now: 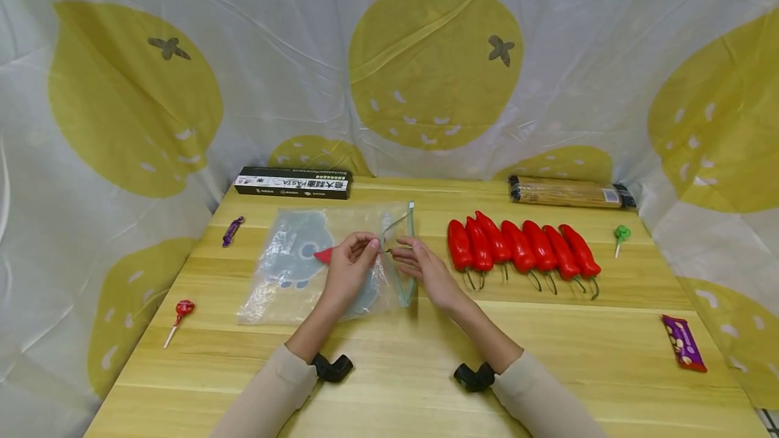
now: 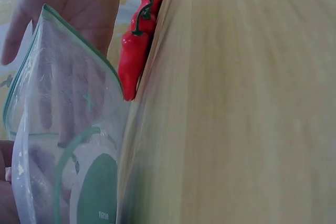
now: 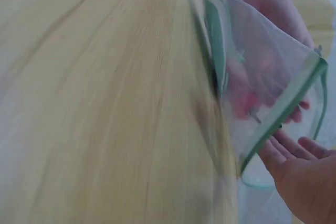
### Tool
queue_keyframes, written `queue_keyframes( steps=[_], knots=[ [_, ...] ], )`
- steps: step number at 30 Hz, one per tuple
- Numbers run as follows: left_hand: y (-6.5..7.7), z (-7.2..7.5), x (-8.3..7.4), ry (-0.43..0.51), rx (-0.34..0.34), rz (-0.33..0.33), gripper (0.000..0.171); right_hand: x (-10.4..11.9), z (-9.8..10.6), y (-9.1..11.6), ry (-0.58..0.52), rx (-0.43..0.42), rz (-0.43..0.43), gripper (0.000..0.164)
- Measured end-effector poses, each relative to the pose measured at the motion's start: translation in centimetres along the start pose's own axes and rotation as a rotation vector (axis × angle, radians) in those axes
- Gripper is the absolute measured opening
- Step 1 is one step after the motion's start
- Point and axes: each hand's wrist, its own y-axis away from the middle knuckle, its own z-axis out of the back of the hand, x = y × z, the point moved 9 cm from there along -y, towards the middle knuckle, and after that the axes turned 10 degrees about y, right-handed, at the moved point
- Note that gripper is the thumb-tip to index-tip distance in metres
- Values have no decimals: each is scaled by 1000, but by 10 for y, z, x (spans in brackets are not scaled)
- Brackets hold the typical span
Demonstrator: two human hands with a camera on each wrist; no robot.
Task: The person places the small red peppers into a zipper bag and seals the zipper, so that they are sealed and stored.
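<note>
A clear zip bag (image 1: 266, 297) with a green zip edge and a printed bird lies on the table, its mouth towards the right and held partly apart. My left hand (image 1: 348, 267) pinches the film near the mouth between thumb and finger. Beside the zip edge, my right hand (image 1: 431, 277) has its fingers extended at the mouth, gripping nothing I can see. A red pepper (image 3: 244, 104) shows through the film in the right wrist view; in the head view its tip emerges left of my left hand, which hides the rest. Several more red peppers (image 1: 518, 247) lie in a row on the right.
At the back stand a black pasta box (image 1: 293, 183) and a pack of long noodles (image 1: 571, 192). A purple-wrapped candy (image 1: 232, 231) and a red lollipop (image 1: 184, 308) lie left. On the right are a green lollipop (image 1: 622, 234) and a purple snack packet (image 1: 684, 343).
</note>
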Motion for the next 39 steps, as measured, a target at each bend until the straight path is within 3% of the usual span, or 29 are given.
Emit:
queue_keyframes(
  steps=[4,8,14,19,25,31,39],
  knots=[
    [0,0,-1,1,-13,-22,22,1,-3,-5,-19,3,-15,64],
    [-1,2,1,-4,-23,-19,23,-3,16,0,27,-83,-44,54],
    [-9,9,19,3,-23,26,25,-3,71,24,340,-314,-61,37],
    [-14,12,29,5,-25,35,31,-2,104,40,531,-456,-108,40],
    [-16,11,28,50,-25,10,32,-10,109,41,698,-451,-164,48],
    [-17,14,29,96,-42,-7,29,-12,103,37,880,-440,-192,45],
    [-21,19,31,97,-78,-17,25,-14,91,32,939,-363,-202,47]
  ],
)
